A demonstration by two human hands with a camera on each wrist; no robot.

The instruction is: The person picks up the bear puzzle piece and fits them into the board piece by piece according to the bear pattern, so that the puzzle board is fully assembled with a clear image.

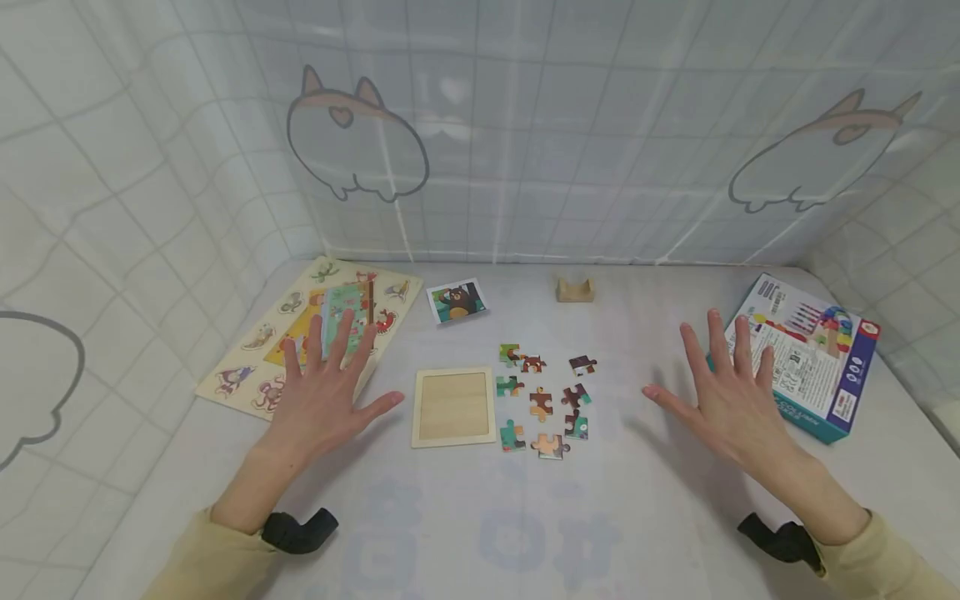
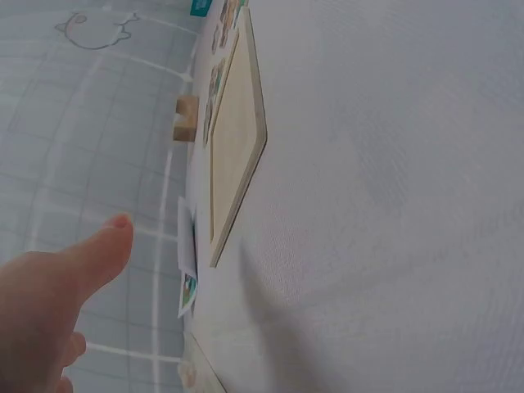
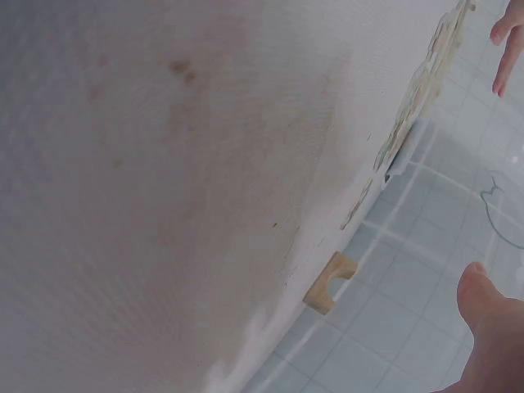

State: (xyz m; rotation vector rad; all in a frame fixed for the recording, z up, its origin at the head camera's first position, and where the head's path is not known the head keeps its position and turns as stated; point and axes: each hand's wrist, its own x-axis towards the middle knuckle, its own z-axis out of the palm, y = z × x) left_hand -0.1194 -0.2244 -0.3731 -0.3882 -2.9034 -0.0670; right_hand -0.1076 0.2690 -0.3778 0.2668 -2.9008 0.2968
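An animal board [image 1: 258, 337] bearing a colourful picture sheet [image 1: 360, 293] lies along the counter's [image 1: 450, 508] left edge. The left hand [image 1: 321, 407] is over its near corner, grip apart, fingers spread. A bear card [image 1: 457, 302] lies toward the far edge, a wooden tray [image 1: 453, 407] mid-counter. 9 puzzle pieces [image 1: 541, 403] lie right of the tray, a wooden stand [image 1: 575, 292] near the far edge. The right hand [image 1: 729, 408], grip also apart, seems raised beside a box [image 1: 795, 358] near the right edge.

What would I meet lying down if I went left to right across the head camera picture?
Animal-picture board → shallow wooden tray → loose puzzle pieces → purple-and-teal box.
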